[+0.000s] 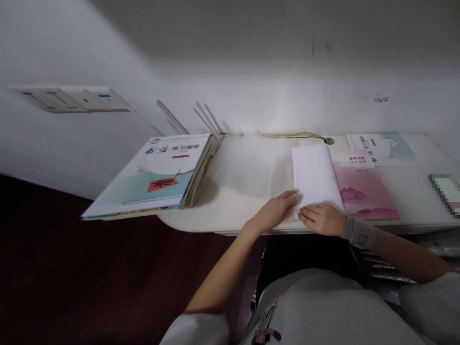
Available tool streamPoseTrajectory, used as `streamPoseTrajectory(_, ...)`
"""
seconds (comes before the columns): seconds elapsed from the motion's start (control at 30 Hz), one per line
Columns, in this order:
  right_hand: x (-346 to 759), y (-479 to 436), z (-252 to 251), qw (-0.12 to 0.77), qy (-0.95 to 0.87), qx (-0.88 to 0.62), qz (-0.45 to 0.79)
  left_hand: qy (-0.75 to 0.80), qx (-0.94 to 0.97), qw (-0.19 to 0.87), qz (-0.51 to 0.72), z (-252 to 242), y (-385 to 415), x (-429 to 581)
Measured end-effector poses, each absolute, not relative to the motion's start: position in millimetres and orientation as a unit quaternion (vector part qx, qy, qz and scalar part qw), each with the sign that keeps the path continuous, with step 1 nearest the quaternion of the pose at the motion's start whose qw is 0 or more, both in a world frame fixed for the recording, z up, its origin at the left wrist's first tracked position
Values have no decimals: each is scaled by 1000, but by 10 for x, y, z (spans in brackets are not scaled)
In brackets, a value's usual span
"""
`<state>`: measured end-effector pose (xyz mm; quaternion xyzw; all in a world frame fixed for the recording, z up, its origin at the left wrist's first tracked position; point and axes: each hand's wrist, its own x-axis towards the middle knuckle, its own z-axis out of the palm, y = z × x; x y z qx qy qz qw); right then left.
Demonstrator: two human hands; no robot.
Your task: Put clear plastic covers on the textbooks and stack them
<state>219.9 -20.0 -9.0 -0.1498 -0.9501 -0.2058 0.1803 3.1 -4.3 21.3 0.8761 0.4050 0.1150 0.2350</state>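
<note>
Both hands on the white sheet, just right of centre in the frame. My left hand is at its lower left corner, fingertips and thumb meeting the edge; whether they pinch it, I cannot tell. My right hand lies over the lower edge, fingers slightly spread, thumb hidden; grip under the paper unclear.

Progress, as I judge it: the paper is doubled over, the bend on its right side. That side looks rounded, so the crease is probably not yet pressed flat; lower edges seem not fully squared.

The sheet: plain, pale, no print on the face I see, taller than wide, leaning slightly left at the top.

Around it: grey wristband on my right wrist. Pink world-history textbook right beside the bend. Beyond, at upper right, a calligraphy workbook. Phone, blurred, at the right margin. All on the pale desk. Left of frame: a book stack, calligraphy cover on top, overhanging the desk's edge.
</note>
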Motion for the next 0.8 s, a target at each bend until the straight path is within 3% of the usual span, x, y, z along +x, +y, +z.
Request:
streamPoseTrajectory(0.3, 2097, -224, -85, 171, -931, -301, -112, 392, 877, 246, 127, 218, -44, 27)
streamPoseTrajectory(0.57, 2101, -203, -96, 160, -948, -272, 32, 393, 876, 252, 122, 198, -54, 8)
streamPoseTrajectory(0.8, 2188, -129, -44, 77, -964, -239, 82, 384, 877, 256, 133, 177, -87, 1)
